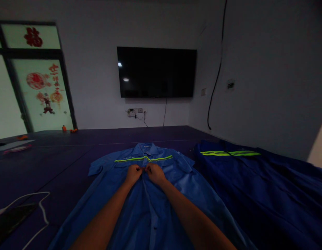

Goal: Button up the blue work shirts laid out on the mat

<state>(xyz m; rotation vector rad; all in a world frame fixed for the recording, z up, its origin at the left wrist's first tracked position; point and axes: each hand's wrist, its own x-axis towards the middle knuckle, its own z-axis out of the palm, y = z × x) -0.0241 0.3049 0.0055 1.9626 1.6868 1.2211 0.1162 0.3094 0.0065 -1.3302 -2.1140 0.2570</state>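
Observation:
A blue short-sleeved work shirt with yellow-green reflective stripes across the chest lies spread out, its collar at the far end. Both my hands meet at its front opening, just below the stripes. My left hand pinches the left edge of the front placket. Close beside it, my right hand is pinching the other edge, fingertips nearly touching those of the left. Whatever button sits between the fingers is too small and dark to make out. Further down, the placket runs loosely towards me.
A darker blue garment with similar stripes lies to the right. At the left are a dark phone-like device and a white cable. A black cable hangs down the right wall, and a television is mounted ahead.

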